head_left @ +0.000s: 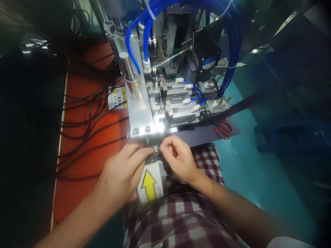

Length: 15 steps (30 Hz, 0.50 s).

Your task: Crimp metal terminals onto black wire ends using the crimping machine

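My left hand [122, 168] is closed, its fingertips pinching at a small bundle of thin wires [156, 148]. The strands look whitish and green, and their far ends are too small to make out. From the other side, my right hand [181, 159] pinches the same strands between thumb and forefinger. Both hands meet just in front of the machine's bright metal base plate [141, 120]. Beneath them is a white label with a yellow arrow [149, 184], close to the left wrist.
The machine carries pneumatic cylinders [181, 115] and thick blue air tubes [234, 44]. Black cables [90, 120] run across an orange-red surface [77, 193] at left. Red-handled cutters [223, 130] lie at right on a dark strip [204, 135]. Checkered cloth [178, 220] covers my lap.
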Motion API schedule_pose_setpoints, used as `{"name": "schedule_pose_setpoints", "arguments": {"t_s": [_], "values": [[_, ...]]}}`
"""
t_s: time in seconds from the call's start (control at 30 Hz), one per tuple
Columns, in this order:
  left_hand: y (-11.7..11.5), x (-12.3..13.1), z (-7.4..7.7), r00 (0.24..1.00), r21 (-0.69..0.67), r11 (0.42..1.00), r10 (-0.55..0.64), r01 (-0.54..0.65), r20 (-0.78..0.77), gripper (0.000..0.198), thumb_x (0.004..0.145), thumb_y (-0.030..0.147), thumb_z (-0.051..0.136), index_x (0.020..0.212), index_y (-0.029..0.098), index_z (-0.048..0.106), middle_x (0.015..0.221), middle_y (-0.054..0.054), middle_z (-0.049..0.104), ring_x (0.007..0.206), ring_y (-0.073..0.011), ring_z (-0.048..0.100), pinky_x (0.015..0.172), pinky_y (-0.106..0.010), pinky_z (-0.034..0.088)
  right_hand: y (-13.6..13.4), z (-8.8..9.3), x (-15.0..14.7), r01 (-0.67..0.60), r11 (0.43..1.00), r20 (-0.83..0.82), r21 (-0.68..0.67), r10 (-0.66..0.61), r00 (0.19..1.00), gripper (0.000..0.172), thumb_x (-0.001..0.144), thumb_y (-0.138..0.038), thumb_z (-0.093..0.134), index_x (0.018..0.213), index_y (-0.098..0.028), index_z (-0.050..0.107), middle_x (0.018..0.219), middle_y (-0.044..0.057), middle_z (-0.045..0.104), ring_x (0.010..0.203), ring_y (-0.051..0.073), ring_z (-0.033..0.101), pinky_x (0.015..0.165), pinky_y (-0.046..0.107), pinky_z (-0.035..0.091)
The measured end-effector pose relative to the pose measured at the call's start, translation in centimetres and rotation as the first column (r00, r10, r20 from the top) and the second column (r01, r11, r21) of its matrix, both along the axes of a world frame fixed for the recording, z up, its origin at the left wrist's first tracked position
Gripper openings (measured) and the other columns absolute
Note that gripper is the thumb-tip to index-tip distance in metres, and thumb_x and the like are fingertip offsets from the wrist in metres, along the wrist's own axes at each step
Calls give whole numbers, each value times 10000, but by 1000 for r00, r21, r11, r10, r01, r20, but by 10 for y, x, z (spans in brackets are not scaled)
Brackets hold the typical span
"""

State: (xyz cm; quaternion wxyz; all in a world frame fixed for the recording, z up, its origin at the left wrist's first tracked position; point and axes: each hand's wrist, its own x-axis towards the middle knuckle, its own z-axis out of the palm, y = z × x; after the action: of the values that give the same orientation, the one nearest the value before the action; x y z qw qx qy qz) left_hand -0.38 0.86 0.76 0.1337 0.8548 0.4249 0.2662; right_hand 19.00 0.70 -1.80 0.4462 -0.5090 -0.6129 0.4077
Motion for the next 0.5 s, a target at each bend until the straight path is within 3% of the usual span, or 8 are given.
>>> {"name": "schedule_pose_setpoints", "arguments": {"t_s": [0.5], "values": [[0, 1, 4, 1000, -11, 1000, -3, 3, -6, 210, 945, 100, 500, 1078, 142, 657, 929, -45, 616, 802, -136, 653, 643, -203, 512, -1, -6, 0, -29, 999, -26, 39, 30, 999, 69, 926, -174, 555, 863, -204, 557, 761, -17, 541, 590, 106, 466, 597, 270, 424]]}}
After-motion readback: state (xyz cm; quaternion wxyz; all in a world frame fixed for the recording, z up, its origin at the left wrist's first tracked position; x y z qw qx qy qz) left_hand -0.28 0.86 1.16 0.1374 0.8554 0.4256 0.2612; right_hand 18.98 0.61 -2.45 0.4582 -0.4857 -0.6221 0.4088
